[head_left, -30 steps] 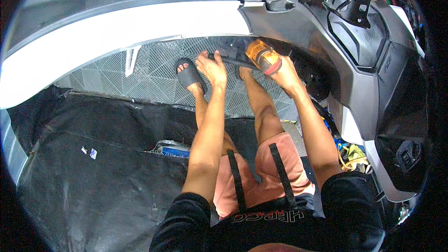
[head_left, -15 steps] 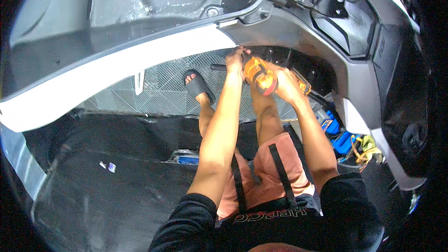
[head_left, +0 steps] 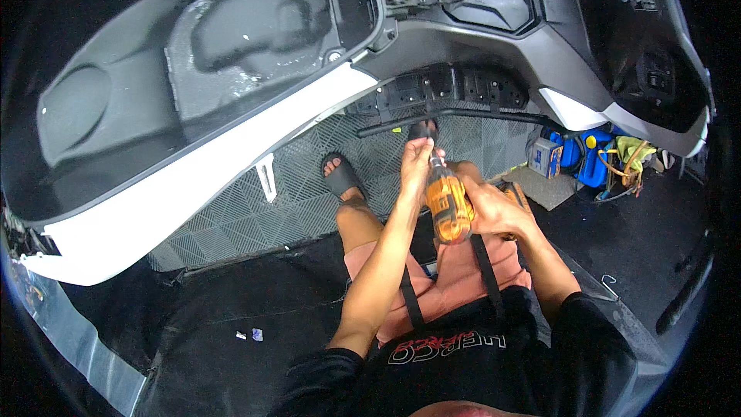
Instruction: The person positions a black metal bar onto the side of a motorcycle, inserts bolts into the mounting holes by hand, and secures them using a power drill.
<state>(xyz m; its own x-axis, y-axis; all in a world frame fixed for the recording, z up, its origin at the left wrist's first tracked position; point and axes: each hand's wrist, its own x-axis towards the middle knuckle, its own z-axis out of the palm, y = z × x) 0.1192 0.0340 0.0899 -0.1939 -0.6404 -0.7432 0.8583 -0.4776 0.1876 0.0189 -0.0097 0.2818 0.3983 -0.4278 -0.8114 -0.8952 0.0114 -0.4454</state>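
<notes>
My right hand (head_left: pixel 495 207) is wrapped round the handle of a yellow and black cordless drill (head_left: pixel 450 208), whose front end points away from me. At that front end, my left hand (head_left: pixel 417 162) is closed with its fingertips pinched together beside the chuck. Whatever lies in that pinch is too small to make out. Beyond both hands stands a motor scooter with a white side panel (head_left: pixel 208 154) and dark grey body panels. Its dark storage tub (head_left: pixel 255 38) lies uncovered at the upper left. The drill is apart from the scooter's panels.
A black bar (head_left: pixel 463 114) runs along the scooter's lower side. Beneath is grey ribbed matting (head_left: pixel 301 193), where my sandalled foot (head_left: pixel 340 175) rests. Blue cases (head_left: pixel 590 161), a small box (head_left: pixel 545 157) and a coiled strap (head_left: pixel 634 156) sit at the right. A white stand (head_left: pixel 265 177) reaches down from the panel.
Both hands and the drill have drawn back toward me, away from the scooter's panel edge. The view has shifted, showing more of the storage tub and the things at the right.
</notes>
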